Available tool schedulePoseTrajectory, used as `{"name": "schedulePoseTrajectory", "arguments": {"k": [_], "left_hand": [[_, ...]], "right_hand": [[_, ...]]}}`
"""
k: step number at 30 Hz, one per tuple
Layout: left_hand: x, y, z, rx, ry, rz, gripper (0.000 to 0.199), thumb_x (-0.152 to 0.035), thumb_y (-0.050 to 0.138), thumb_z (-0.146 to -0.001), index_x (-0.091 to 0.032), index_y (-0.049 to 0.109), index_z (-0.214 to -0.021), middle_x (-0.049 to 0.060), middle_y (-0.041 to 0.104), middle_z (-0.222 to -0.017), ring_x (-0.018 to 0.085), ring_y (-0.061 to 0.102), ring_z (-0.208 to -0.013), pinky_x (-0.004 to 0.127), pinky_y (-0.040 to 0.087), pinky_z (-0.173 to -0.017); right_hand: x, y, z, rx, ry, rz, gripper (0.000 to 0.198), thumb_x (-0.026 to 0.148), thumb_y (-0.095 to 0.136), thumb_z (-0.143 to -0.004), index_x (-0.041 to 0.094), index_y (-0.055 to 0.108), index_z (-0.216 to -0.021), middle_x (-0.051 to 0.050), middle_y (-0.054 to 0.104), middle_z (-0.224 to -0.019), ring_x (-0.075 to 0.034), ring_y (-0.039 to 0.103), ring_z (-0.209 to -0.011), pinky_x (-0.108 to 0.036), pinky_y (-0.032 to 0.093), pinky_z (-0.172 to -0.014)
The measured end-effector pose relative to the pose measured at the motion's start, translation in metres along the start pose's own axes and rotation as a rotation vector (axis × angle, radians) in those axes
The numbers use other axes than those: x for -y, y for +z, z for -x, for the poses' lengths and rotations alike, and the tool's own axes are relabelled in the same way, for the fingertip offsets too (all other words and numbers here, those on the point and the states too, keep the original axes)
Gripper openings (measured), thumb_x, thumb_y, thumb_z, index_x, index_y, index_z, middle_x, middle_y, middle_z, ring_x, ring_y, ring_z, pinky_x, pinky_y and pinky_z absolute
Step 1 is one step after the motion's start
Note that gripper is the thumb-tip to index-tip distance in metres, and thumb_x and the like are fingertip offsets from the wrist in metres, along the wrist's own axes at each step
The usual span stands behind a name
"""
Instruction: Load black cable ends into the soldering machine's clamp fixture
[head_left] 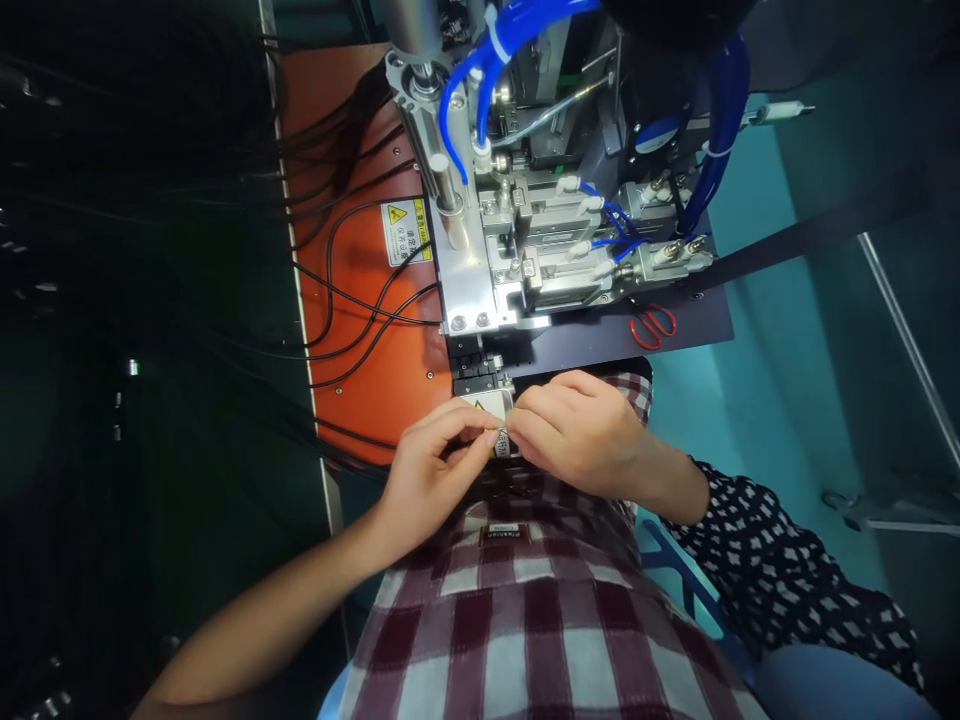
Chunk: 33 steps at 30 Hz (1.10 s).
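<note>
My left hand (442, 460) is closed in a pinch, thumb against forefinger, with its fingertips beside those of my right hand. My right hand (577, 430) is closed too, its knuckles up and fingers curled inward. Whatever sits between the fingertips is too small to make out. Both hands are over the front edge of the machine, above a metal block with a warning label (491, 403). Just behind them stands a silver machine fixture (471, 290) with pneumatic cylinders (562, 290) and blue air hoses (450, 120).
An orange-red plate (367, 370) crossed by black cables (330, 290) lies to the left. Red-handled scissors (652, 328) rest on the dark plate (600, 340) at the right. A yellow and white warning sign (406, 232) is beside the fixture. A checked apron (525, 620) covers my lap.
</note>
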<state>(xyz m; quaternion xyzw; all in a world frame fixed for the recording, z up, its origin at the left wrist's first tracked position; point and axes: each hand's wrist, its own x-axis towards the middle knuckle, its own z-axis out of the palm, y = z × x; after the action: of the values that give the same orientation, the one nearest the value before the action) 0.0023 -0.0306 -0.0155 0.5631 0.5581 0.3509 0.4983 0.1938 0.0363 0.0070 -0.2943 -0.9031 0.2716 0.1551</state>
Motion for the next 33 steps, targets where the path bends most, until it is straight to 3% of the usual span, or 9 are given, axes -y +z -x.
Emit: {"name": "schedulePoseTrajectory", "arguments": {"k": [7,13,21,25,29,33], "left_hand": [[0.000,0.000,0.001,0.012,-0.040,0.033,0.010,-0.024,0.062,-0.087,-0.020,0.070,-0.090,0.004,0.061,-0.083,0.014,0.055,-0.072,0.025,0.043,-0.063],[-0.004,-0.001,-0.001,-0.016,-0.122,0.100,0.010,-0.026,0.066,-0.083,-0.018,0.072,-0.085,0.003,0.061,-0.076,0.013,0.051,-0.065,0.024,0.041,-0.058],[-0.006,-0.001,-0.004,-0.095,-0.305,0.298,0.017,-0.033,0.069,-0.080,-0.015,0.068,-0.080,0.000,0.061,-0.072,0.008,0.049,-0.055,0.019,0.039,-0.050],[-0.005,0.000,-0.003,-0.135,-0.270,0.323,0.014,-0.030,0.069,-0.081,-0.016,0.068,-0.081,0.000,0.060,-0.073,0.008,0.050,-0.057,0.019,0.041,-0.052],[-0.006,0.000,-0.004,-0.127,-0.187,0.340,0.010,-0.027,0.069,-0.081,-0.017,0.069,-0.080,0.001,0.059,-0.080,0.011,0.058,-0.070,0.020,0.047,-0.061],[-0.006,-0.001,-0.004,-0.111,-0.228,0.384,0.010,-0.027,0.068,-0.082,-0.018,0.067,-0.081,0.001,0.059,-0.080,0.009,0.055,-0.064,0.020,0.045,-0.057]], "right_hand": [[-0.010,0.001,-0.007,0.012,0.012,-0.078,0.021,0.023,0.046,-0.094,0.021,0.057,-0.075,-0.002,0.056,-0.071,-0.015,0.046,-0.060,-0.031,0.033,-0.061],[-0.019,0.006,-0.006,0.039,0.012,-0.276,0.014,0.021,0.050,-0.092,0.020,0.057,-0.080,0.000,0.058,-0.074,-0.013,0.047,-0.062,-0.028,0.036,-0.061],[-0.002,0.031,0.004,-0.224,0.310,-0.576,0.007,0.020,0.058,-0.088,0.020,0.059,-0.081,-0.002,0.059,-0.075,-0.014,0.054,-0.065,-0.028,0.046,-0.061],[0.014,0.048,0.006,-0.287,0.356,-0.586,0.010,0.019,0.061,-0.085,0.020,0.060,-0.075,-0.001,0.059,-0.071,-0.013,0.052,-0.060,-0.028,0.044,-0.057],[0.026,0.061,0.004,-0.383,0.392,-0.591,0.017,0.016,0.059,-0.085,0.021,0.056,-0.068,0.000,0.055,-0.064,-0.013,0.050,-0.058,-0.028,0.042,-0.055],[0.025,0.057,0.004,-0.343,0.375,-0.550,0.013,0.018,0.063,-0.083,0.020,0.059,-0.071,-0.001,0.059,-0.067,-0.014,0.052,-0.060,-0.029,0.044,-0.058]]}}
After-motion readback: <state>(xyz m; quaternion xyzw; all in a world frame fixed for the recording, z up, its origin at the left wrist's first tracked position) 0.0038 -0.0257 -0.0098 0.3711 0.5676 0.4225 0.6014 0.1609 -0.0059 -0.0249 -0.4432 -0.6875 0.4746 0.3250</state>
